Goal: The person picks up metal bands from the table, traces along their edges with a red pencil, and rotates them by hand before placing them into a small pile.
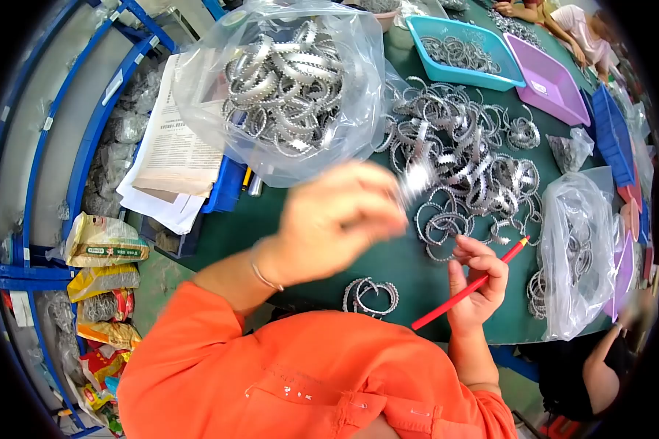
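My left hand [340,216], smeared by motion, is raised over the table with its fingers pinched. At its fingertips is a shiny, blurred silver toothed ring [416,178], in front of the loose pile. Between the fingers and thumb of my right hand [477,282] sits a red pencil [450,301], slanting with its tip up to the right. The pile of silver toothed rings [461,146] lies just beyond both hands. Close to my body, a few similar rings [371,296] rest on the green table [271,230].
A clear plastic bag [285,88] full of rings stands at the back left, beside papers [176,139]. Turquoise [465,69] and purple [549,80] trays are at the back right. Another clear bag [578,249] lies at right. Other people sit around the table. Blue shelving [33,175] stands left.
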`<state>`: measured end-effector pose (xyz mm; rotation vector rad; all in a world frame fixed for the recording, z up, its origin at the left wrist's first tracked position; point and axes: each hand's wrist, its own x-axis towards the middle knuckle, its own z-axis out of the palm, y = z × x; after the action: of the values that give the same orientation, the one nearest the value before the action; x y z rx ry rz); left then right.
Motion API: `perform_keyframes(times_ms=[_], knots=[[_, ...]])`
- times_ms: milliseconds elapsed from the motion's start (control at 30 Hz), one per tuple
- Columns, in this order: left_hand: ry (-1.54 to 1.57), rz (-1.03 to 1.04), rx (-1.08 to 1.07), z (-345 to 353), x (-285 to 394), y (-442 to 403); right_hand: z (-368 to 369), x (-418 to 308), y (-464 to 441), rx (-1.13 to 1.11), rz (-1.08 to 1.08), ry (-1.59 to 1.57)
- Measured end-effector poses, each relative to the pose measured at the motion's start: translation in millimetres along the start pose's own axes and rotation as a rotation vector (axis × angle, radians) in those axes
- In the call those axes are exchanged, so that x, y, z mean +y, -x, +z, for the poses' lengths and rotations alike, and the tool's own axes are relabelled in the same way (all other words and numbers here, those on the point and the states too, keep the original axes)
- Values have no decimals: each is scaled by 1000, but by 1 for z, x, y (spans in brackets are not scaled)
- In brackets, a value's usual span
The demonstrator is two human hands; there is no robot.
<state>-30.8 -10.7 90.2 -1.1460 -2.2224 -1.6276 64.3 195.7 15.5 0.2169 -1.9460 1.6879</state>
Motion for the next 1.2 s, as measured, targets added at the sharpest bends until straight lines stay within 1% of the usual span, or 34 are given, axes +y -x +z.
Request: perform_keyframes(times_ms=[33, 67, 100, 133, 167, 200, 233, 300, 367, 400, 433, 467, 500, 533, 567, 633, 667, 700, 767, 833, 900, 933, 967, 1000, 1033, 1067, 1100, 1133, 1167, 1200], knots=[[-105, 76, 140, -13, -4, -10, -3, 1, -1, 9, 5, 19], [-240, 85, 269, -28, -12, -19, -6, 2, -1, 28, 17, 9], [-170, 98, 319, -46, -26, -33, -8, 3, 0, 49, 32, 2], [-378, 50, 434, -62, -29, -43, -10, 3, 1, 55, 38, 11], [-786, 132, 479, -79, -33, -52, -12, 4, 1, 76, 46, 13], [-891, 54, 502, -87, -32, -58, -15, 3, 2, 99, 58, 21], [-1040, 176, 447, -96, -36, -65, -14, 2, -1, 138, 63, 20], [-1131, -61, 268, -94, -26, -67, -18, 3, -5, 98, 69, 149], [-1180, 48, 95, -94, -32, -71, -19, 3, -6, 63, 209, 189], [-1278, 154, 125, -101, -48, -72, -19, 4, -8, -1, 170, 286], [-1270, 149, 125, -106, -57, -77, -18, 5, -11, -69, 130, 378], [-1291, 150, 158, -111, -65, -83, -16, 4, -15, -143, 42, 467], [-1314, 154, 192, -118, -73, -88, -15, 6, -16, -213, 4, 521], [-1382, 169, 181, -127, -79, -91, -16, 4, -19, -339, -7, 622], [-1384, 168, 182, -129, -82, -89, -17, 2, -21, -467, -19, 720], [-1185, -97, 143, -126, -74, -91, -18, 2, -21, -487, -51, 753], [-1249, -90, 132, -117, -69, -87, -18, 3, -21, -506, -79, 791], [-1249, -89, 129, -110, -63, -84, -19, 5, -21, -505, -76, 790], [-1312, 111, 62, -101, -56, -80, -21, 8, -21, -275, -78, 796], [-1286, 140, 75, -97, -53, -77, -23, 9, -20, -162, 73, 928], [-941, -45, 177, -87, -41, -72, -23, 6, -22, -237, 330, 907], [-928, 67, 190, -83, -43, -71, -22, 9, -19, -264, 331, 907], [-927, 68, 190, -78, -40, -71, -21, 13, -17, -292, 329, 907], [-928, 143, 233, -72, -34, -70, -20, 14, -16, -267, 279, 884], [-927, 217, 274, -64, -27, -68, -20, 13, -19, -265, 278, 885], [-950, 310, 351, -56, -18, -65, -20, 11, -22, -165, 241, 813], [-844, 371, 339, -50, -16, -59, -21, 10, -23, -67, 208, 741], [-737, 429, 327, -44, -14, -51, -22, 13, -26, 0, 46, 696], [-562, 316, 283, -26, -10, -39, -21, 9, -30, 21, -34, 638], [-408, 200, 141, -13, -1, -30, -20, 10, -33, 27, -165, 614]])
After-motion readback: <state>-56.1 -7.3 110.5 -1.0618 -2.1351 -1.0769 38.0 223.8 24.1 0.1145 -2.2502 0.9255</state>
